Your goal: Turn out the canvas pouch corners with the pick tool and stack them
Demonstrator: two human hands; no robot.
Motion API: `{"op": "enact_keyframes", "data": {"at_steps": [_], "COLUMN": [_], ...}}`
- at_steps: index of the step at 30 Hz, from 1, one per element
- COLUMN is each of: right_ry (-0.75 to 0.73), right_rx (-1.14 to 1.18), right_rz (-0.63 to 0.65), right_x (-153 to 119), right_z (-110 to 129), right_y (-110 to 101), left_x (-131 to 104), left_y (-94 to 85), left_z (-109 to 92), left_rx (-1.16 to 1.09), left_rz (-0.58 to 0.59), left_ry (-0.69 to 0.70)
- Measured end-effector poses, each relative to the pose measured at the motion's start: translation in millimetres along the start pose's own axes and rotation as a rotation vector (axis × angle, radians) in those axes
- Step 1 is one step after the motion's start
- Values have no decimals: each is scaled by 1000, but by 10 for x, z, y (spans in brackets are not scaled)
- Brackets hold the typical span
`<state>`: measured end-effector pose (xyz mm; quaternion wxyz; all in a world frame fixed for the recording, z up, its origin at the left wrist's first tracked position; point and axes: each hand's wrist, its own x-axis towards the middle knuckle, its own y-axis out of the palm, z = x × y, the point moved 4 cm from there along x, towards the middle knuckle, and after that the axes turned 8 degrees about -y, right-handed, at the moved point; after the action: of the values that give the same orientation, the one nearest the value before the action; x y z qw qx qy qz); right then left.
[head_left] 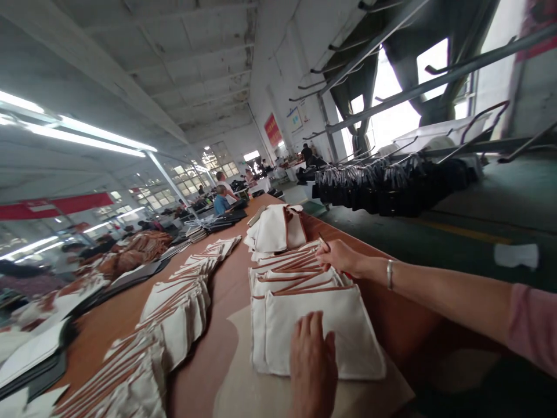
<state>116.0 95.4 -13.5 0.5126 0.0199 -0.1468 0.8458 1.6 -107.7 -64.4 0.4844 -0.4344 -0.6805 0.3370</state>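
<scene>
In the head view, a cream fabric panel with brown edging (pixel 322 325) lies at the near end of an overlapping row of similar panels (pixel 282 273). My left hand (pixel 314 360) rests flat on this front panel, fingers stretched out and side by side. Over the right edge of the row, my right hand (pixel 342 257) is closed on a thin tool (pixel 321 237). The tool's dark tip points up and a bit of red shows below the hand; its exact kind is unclear. Behind the row, more cream pieces (pixel 272 229) lie in a heap.
Another overlapping row of brown-edged cream pieces (pixel 178 307) runs along the left of the brown table (pixel 226 278). Farther left lie dark and white sheets (pixel 39 360) and a brown heap (pixel 134 252). A rack with black items (pixel 387 186) stands right. People work in the background.
</scene>
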Motion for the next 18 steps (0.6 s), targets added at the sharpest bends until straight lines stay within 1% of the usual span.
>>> {"op": "enact_keyframes", "data": {"at_steps": [2,5,7,9,11,14,16,18], "right_ry": [-9,-33,-64,-90,-91,-55,-29,-18], "right_rx": [-18,-42,-58,-79,-111,-203,-285,-364], "right_rz": [6,12,49,123,234,412,481,505], "right_x": [-143,-196,-146,-67,7,70,82,74], "right_z": [-119,-192,-204,-225,-280,-404,-476,-513], "right_y": [-61,-161,-168,-103,21,220,300,336], "left_x": [337,724,865,911,867,655,440,197], "left_y": [164,329,401,441,454,420,324,132], "left_z": [-83,-178,-221,-252,-278,-294,-263,-187], "left_rx": [44,69,98,126,136,99,64,-21], "left_rz": [37,64,81,95,113,181,232,274], "left_ry": [46,83,91,92,99,118,112,61]}}
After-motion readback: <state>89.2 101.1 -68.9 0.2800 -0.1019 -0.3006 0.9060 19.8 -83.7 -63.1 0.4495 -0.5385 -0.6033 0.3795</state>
